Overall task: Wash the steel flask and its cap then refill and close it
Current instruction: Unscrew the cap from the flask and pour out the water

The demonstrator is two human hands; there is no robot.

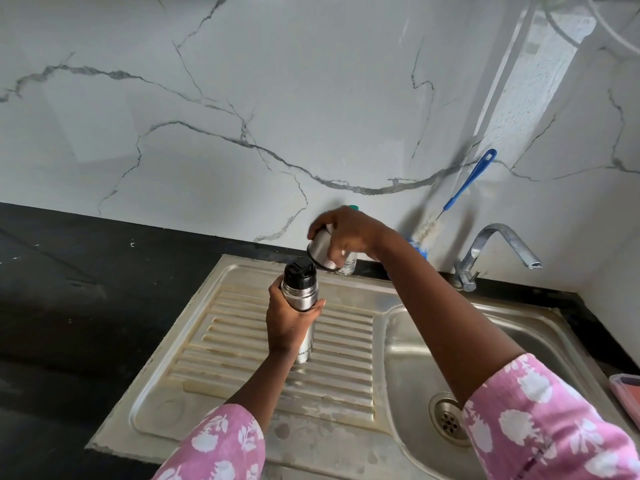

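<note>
The steel flask (304,344) stands upright on the ribbed drainboard (242,344) of the steel sink. A black stopper (300,271) sits in its neck. My left hand (287,320) grips the flask around its upper body. My right hand (346,233) holds the steel cap (320,249) tilted, just above and to the right of the flask's top, apart from it.
The sink basin (415,348) with its drain (448,422) lies at the right, under a steel tap (498,247). A blue bottle brush (464,188) leans on the marble wall. A clear bottle (346,266) stands behind my right hand. Black counter (86,289) spreads left; a pink-lidded box (627,393) sits far right.
</note>
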